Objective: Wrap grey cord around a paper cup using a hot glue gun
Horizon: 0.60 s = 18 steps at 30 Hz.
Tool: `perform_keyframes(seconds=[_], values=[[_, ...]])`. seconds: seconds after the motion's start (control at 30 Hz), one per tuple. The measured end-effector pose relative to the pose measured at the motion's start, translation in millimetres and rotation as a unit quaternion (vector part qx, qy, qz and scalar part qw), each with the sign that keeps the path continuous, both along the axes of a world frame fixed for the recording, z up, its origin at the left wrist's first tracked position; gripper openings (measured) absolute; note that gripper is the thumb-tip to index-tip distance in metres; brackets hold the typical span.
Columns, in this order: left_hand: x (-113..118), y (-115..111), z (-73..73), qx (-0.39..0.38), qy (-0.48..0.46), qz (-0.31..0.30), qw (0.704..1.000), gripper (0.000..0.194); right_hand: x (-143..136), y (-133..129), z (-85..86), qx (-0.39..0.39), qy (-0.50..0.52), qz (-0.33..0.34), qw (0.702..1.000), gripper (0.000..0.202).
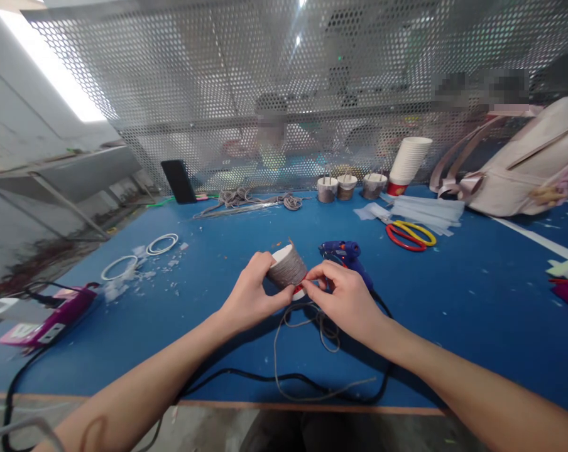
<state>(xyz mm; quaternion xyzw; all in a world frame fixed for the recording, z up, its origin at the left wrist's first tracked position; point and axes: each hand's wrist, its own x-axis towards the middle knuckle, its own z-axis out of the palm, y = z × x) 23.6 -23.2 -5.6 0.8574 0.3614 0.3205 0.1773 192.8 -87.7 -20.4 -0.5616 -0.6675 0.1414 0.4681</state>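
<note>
Forearms (180,361) enter from the near edge of the blue table (482,301), with the hands close together on one paper cup (281,255). Left hand (251,295): clamped round the tilted cup, thumb near its red-and-white end. Right hand (352,304): thumb and forefinger pinched at that end, apparently on the grey cord (288,270) wound round the wall. Likely faults: a slackened pinch would let the last turns slip off; too hard a left grip would dent the wall. The loose tail (275,358) crosses the black cable (237,371), so a pull could snag. The glue gun (343,250) lies just beyond the right hand; if hot, it could burn a straying knuckle. Farther out: scissors (390,237), three small cups (327,190), a cup stack (410,163), and a perforated panel (194,94).
</note>
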Motion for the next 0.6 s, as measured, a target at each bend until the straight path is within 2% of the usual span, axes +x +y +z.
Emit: perform_keyframes(seconds=[0.23,0.6], values=[[0.5,-2.7,2.8,0.028,0.008,-0.009,1.0,0.023,-1.5,-0.3,-1.3,0.003,0.001,-0.004,1.0,0.008],[-0.1,-2.2,-0.7,-0.005,-0.016,0.021,1.0,0.026,-1.2,-1.6,1.4,0.001,0.01,0.014,1.0,0.009]])
